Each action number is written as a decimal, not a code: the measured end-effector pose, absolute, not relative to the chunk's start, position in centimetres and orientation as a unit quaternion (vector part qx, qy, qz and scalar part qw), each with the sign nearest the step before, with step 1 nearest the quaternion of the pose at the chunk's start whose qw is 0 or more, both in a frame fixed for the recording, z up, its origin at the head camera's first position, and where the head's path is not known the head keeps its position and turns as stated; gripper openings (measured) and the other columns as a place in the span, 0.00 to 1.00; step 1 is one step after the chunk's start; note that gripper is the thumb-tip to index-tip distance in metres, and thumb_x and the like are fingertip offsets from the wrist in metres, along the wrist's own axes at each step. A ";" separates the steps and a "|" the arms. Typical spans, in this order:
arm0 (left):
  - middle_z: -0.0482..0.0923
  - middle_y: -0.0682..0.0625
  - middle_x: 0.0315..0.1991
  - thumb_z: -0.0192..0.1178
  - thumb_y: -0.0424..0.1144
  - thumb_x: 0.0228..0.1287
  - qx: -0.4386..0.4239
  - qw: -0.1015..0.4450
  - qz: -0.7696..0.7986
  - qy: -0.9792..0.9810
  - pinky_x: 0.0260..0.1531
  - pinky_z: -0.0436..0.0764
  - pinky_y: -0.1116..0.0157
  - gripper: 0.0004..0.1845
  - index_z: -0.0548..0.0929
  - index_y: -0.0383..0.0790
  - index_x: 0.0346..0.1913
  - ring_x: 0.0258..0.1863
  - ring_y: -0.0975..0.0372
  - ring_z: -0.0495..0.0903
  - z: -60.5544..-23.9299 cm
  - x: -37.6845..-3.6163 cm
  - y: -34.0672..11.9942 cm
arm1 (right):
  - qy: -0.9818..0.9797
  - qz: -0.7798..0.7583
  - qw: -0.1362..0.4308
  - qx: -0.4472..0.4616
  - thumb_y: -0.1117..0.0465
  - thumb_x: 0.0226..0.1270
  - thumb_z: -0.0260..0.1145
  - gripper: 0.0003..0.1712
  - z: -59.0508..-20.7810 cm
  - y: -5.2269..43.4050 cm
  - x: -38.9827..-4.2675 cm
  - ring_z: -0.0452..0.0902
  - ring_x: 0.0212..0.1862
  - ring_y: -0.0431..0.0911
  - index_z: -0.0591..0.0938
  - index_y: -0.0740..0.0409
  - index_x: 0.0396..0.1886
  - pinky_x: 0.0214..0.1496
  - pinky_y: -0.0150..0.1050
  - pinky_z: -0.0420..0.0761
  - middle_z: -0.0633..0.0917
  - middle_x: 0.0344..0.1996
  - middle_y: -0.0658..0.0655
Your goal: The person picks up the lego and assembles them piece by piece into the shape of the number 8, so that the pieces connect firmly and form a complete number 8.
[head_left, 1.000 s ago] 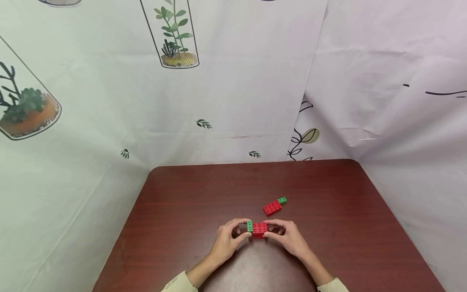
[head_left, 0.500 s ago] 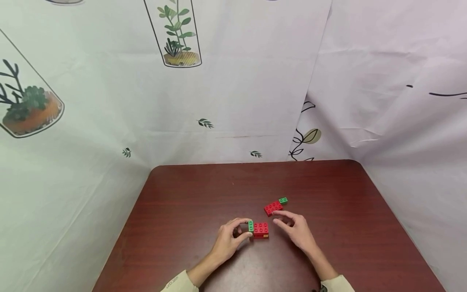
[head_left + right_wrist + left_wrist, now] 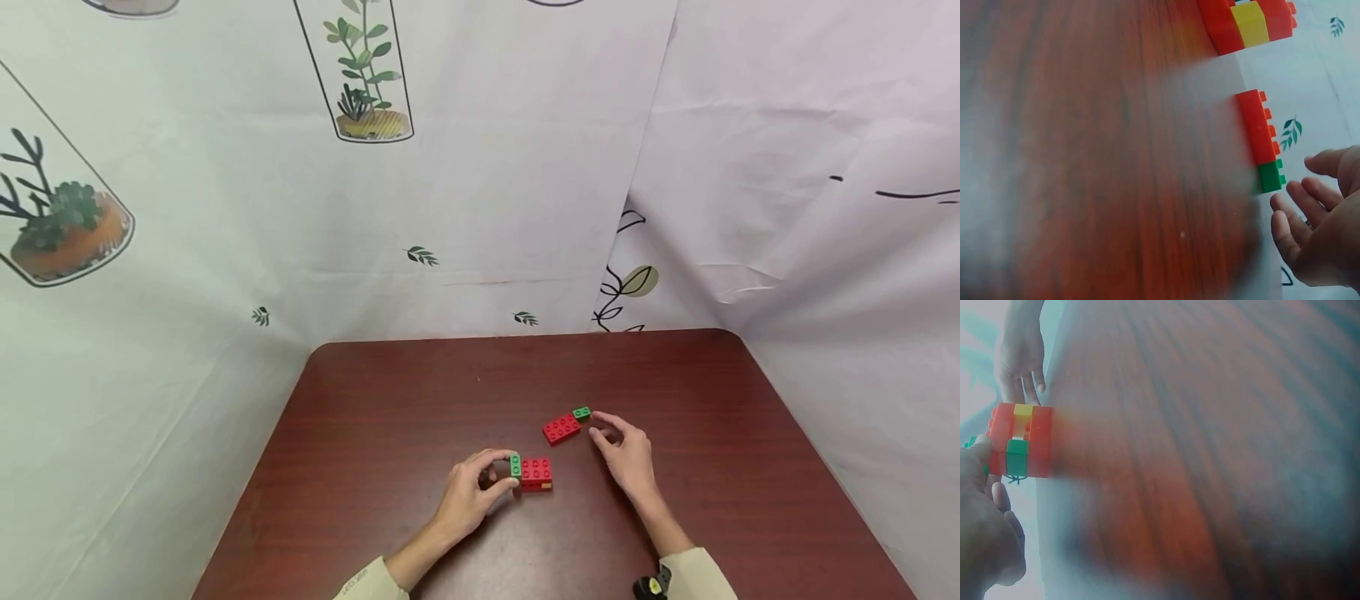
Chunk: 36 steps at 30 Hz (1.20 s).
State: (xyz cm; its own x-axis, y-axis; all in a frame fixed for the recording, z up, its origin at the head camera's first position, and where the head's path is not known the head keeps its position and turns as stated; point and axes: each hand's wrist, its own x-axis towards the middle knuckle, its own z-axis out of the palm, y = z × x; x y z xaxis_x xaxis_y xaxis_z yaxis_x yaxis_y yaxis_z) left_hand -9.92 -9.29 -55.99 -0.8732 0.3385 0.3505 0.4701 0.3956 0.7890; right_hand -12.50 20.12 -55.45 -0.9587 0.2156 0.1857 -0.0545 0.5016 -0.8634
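A stack of red bricks with a green brick on its left end sits on the dark red table. My left hand pinches the stack's green end between thumb and forefinger. In the left wrist view the stack shows red, yellow and green sides. Farther back lie a flat red brick and a small green brick end to end. My right hand hovers just right of them with loosely spread fingers, holding nothing. The right wrist view shows the red brick, the green brick and the fingers close by.
White sheets printed with plants hang as walls at the back and on both sides of the table. The table's left half and far part are bare wood. A small black device shows at my right cuff.
My right hand let go of the stack's right end and moved back and right, up beside the green and red bricks. The left hand and the stack have stayed put.
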 end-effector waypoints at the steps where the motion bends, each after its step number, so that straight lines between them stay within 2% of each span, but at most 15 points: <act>1: 0.78 0.52 0.30 0.76 0.43 0.64 -0.241 0.067 -0.493 -0.833 0.30 0.70 0.72 0.20 0.88 0.55 0.58 0.28 0.56 0.77 -56.0 -9.9 -9.3 | -0.857 0.494 0.135 -0.055 0.69 0.70 0.74 0.16 -55.5 20.2 -12.7 0.76 0.23 0.37 0.89 0.63 0.56 0.28 0.30 0.72 0.91 0.31 0.59; 6: 0.78 0.53 0.30 0.77 0.42 0.63 -0.238 0.070 -0.490 -0.836 0.29 0.71 0.72 0.20 0.88 0.54 0.57 0.28 0.60 0.76 -56.0 -9.9 -9.2 | -0.862 0.483 0.127 -0.082 0.69 0.70 0.74 0.17 -55.8 20.3 -13.3 0.80 0.27 0.38 0.89 0.64 0.57 0.30 0.29 0.73 0.92 0.33 0.60; 12: 0.78 0.52 0.30 0.77 0.41 0.63 -0.241 0.069 -0.494 -0.832 0.29 0.70 0.72 0.20 0.88 0.53 0.58 0.27 0.56 0.77 -56.0 -9.8 -9.2 | -0.867 0.475 0.129 -0.080 0.70 0.67 0.76 0.17 -55.8 20.2 -13.9 0.84 0.28 0.39 0.89 0.65 0.55 0.34 0.30 0.76 0.91 0.30 0.59; 16: 0.77 0.52 0.30 0.76 0.41 0.64 -0.242 0.067 -0.499 -0.829 0.29 0.70 0.73 0.20 0.88 0.53 0.58 0.27 0.55 0.77 -56.0 -9.8 -9.2 | -0.872 0.466 0.128 -0.078 0.70 0.67 0.76 0.17 -55.9 20.0 -14.3 0.82 0.28 0.39 0.89 0.64 0.55 0.36 0.34 0.75 0.90 0.27 0.56; 24: 0.77 0.52 0.30 0.76 0.40 0.63 -0.244 0.067 -0.499 -0.829 0.27 0.69 0.74 0.20 0.88 0.53 0.58 0.27 0.66 0.73 -56.1 -9.8 -9.2 | -0.871 0.467 0.127 -0.079 0.69 0.65 0.78 0.19 -55.8 19.4 -14.8 0.75 0.25 0.38 0.89 0.66 0.55 0.33 0.34 0.72 0.86 0.23 0.53; 32: 0.77 0.53 0.29 0.76 0.40 0.63 -0.242 0.062 -0.501 -0.829 0.26 0.68 0.74 0.20 0.88 0.54 0.58 0.25 0.57 0.76 -56.1 -9.9 -9.2 | -0.868 0.477 0.112 -0.086 0.67 0.65 0.79 0.21 -56.0 19.1 -15.3 0.73 0.24 0.38 0.88 0.66 0.57 0.31 0.33 0.70 0.84 0.22 0.53; 36: 0.77 0.52 0.30 0.76 0.41 0.64 -0.241 0.060 -0.502 -0.828 0.26 0.69 0.74 0.20 0.88 0.53 0.58 0.25 0.57 0.75 -56.1 -9.9 -9.2 | -0.867 0.479 0.112 -0.082 0.67 0.63 0.81 0.22 -56.1 19.1 -15.5 0.71 0.22 0.38 0.88 0.66 0.56 0.30 0.33 0.69 0.81 0.19 0.51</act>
